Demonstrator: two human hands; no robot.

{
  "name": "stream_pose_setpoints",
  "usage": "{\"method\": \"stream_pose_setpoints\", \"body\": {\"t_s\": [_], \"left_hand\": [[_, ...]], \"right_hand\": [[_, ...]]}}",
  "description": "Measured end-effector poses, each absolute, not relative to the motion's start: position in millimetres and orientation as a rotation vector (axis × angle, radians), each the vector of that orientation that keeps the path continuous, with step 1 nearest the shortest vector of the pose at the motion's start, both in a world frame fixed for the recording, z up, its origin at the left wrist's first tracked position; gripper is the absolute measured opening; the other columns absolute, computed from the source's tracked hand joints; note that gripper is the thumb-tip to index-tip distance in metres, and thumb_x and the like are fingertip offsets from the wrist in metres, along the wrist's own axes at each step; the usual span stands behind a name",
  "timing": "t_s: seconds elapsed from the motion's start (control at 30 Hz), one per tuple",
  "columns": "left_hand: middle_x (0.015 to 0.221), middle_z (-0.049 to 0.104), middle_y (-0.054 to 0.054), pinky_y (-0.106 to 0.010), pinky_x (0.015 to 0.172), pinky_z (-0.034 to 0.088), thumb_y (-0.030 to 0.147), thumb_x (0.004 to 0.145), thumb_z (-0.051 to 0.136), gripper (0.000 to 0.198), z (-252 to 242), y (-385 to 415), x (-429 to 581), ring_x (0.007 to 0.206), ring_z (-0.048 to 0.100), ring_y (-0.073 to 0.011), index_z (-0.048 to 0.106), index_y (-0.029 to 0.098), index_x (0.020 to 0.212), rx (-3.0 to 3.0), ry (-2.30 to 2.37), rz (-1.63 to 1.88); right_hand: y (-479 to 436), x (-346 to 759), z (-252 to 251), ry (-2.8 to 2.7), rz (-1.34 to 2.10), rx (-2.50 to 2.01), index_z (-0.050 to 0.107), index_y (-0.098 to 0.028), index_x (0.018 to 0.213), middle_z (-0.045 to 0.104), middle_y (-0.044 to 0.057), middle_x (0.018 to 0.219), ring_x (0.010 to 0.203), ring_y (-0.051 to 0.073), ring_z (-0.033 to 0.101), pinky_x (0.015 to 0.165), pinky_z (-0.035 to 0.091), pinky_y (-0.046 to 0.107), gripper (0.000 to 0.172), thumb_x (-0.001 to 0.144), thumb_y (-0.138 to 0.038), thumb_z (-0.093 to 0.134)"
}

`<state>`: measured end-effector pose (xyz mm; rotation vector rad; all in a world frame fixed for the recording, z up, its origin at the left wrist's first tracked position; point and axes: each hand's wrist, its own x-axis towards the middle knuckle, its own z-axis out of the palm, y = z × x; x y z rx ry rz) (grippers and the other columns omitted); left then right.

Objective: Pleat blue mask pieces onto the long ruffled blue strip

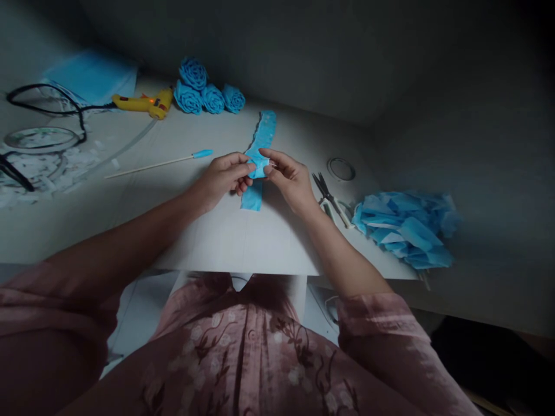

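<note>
A long blue strip, crepe paper or thin fabric, runs away from me over the white table, with its near end below my hands. My left hand pinches the strip's middle part between thumb and fingers. On the other side, my right hand grips the same part, thumb below and index finger above. A thin pale thread or sliver shows by the right fingertips; I cannot tell which. Left of the hands lies a thin stick with a blue tip.
Several blue rosettes sit at the back beside a yellow glue gun with a black cord. Blue sheets and white scraps lie left. Scissors, a tape ring and a blue pile are right.
</note>
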<state>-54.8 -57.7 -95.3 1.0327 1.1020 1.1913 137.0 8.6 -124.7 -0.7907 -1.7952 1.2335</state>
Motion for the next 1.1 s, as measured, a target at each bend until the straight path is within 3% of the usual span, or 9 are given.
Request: {"method": "stream_pose_setpoints", "body": {"t_s": [0.2,0.37,0.6,1.1], "left_hand": [[0.063,0.064,0.001,-0.02,0.049,0.041,0.016,0.09,0.078,0.023,-99.5,-57.4,-55.1,0.05,0.055,-0.0077,0.062,0.017,0.073,1.091,1.153,1.163],[0.061,0.064,-0.001,-0.021,0.048,0.043,0.019,0.098,0.067,0.027,-95.5,-57.7,-53.6,0.051,0.057,-0.01,0.063,0.016,0.072,1.011,1.108,1.205],[0.061,0.064,0.0,-0.019,0.047,0.043,0.02,0.092,0.077,0.026,-97.4,-57.4,-55.4,0.05,0.056,-0.0083,0.063,0.016,0.07,1.036,1.124,1.206],[0.061,0.063,0.001,-0.018,0.047,0.042,0.023,0.092,0.08,0.027,-95.5,-57.9,-55.1,0.049,0.055,-0.0077,0.063,0.016,0.072,1.054,1.138,1.198]], "right_hand": [[8.0,136.2,-124.9,-1.793,1.229,-0.77,0.078,-0.026,0.133,0.073,0.004,0.104,0.098,0.021,0.068,0.098,0.06,0.043,0.058,0.09,-0.066,0.079],[7.2,136.1,-124.6,-1.801,1.233,-0.751,0.078,-0.027,0.133,0.072,0.004,0.104,0.098,0.022,0.069,0.098,0.061,0.044,0.055,0.092,-0.064,0.078],[8.0,136.3,-125.8,-1.806,1.232,-0.767,0.078,-0.028,0.135,0.072,0.003,0.103,0.099,0.021,0.069,0.098,0.061,0.043,0.056,0.092,-0.065,0.078],[7.6,136.1,-127.0,-1.784,1.258,-0.753,0.079,-0.028,0.132,0.072,0.003,0.103,0.096,0.021,0.068,0.096,0.061,0.044,0.061,0.088,-0.071,0.079]]}}
